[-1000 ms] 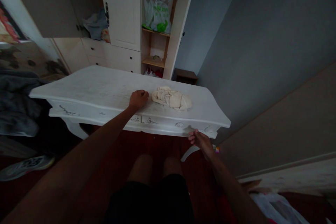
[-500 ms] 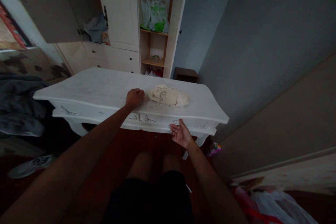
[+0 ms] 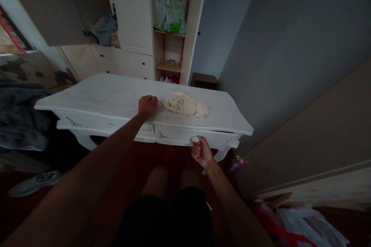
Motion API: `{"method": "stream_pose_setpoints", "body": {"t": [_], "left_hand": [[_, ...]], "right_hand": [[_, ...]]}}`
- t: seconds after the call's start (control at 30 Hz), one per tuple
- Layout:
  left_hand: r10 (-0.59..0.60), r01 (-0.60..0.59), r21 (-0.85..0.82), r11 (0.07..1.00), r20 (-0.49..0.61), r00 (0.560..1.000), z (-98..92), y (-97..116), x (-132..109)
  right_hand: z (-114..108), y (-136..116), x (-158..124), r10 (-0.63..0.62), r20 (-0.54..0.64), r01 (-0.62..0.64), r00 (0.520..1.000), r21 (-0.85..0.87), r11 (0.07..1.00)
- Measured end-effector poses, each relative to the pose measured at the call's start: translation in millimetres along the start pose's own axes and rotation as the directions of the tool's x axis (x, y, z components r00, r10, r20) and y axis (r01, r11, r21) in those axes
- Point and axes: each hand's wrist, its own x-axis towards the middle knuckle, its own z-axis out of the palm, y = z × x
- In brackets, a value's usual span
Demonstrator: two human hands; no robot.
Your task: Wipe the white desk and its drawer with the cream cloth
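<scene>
A white table [image 3: 95, 92] with carved drawer fronts stands before me. My right hand [image 3: 202, 153] grips the round white drawer knob [image 3: 195, 139] on the right-hand drawer [image 3: 176, 134]. That drawer is slightly pulled out, with a thin dark gap along its top edge at the right. My left hand [image 3: 148, 105] rests on the tabletop with its fingers curled in; whether anything is inside them is hidden. Just right of it lies a crumpled cream cloth [image 3: 187, 105], not touching the hand.
Behind the table stands a white wardrobe [image 3: 130, 11] with an open door and plastic bags [image 3: 174, 11] on a shelf. Dark grey fabric [image 3: 23, 115] is heaped at the left, above a shoe [image 3: 34, 183]. More bags [image 3: 310, 224] lie at the lower right.
My right hand has closed its fingers around the knob, and the right-hand drawer has come slightly out toward me. The left hand stays in nearly the same place.
</scene>
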Motion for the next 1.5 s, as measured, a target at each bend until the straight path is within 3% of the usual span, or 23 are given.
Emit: {"method": "stream_pose_setpoints", "body": {"t": [0.4,0.63,0.97,1.23,1.5], "left_hand": [[0.007,-0.007,0.005,1.0,-0.002,1.0,1.0,-2,2],[0.012,-0.011,0.016,1.0,-0.002,1.0,-1.4,3,-3],[0.025,-0.025,0.006,1.0,0.002,1.0,-0.8,2,-4],[0.018,-0.018,0.052,0.998,0.009,1.0,-0.1,1,-3],[0.026,-0.027,0.076,0.997,0.021,0.999,-0.3,2,-4]], "right_hand": [[-4,38,-65,0.006,-0.001,-0.006,1.0,0.06,0.998],[-6,56,-105,0.11,0.043,-0.115,0.993,0.138,0.984],[-18,96,-145,0.14,-0.048,-0.129,0.989,0.185,0.974],[-34,125,-167,0.151,-0.121,-0.156,0.981,-0.034,0.987],[-50,141,-166,0.09,-0.132,-0.109,0.987,-0.143,0.984]]}}
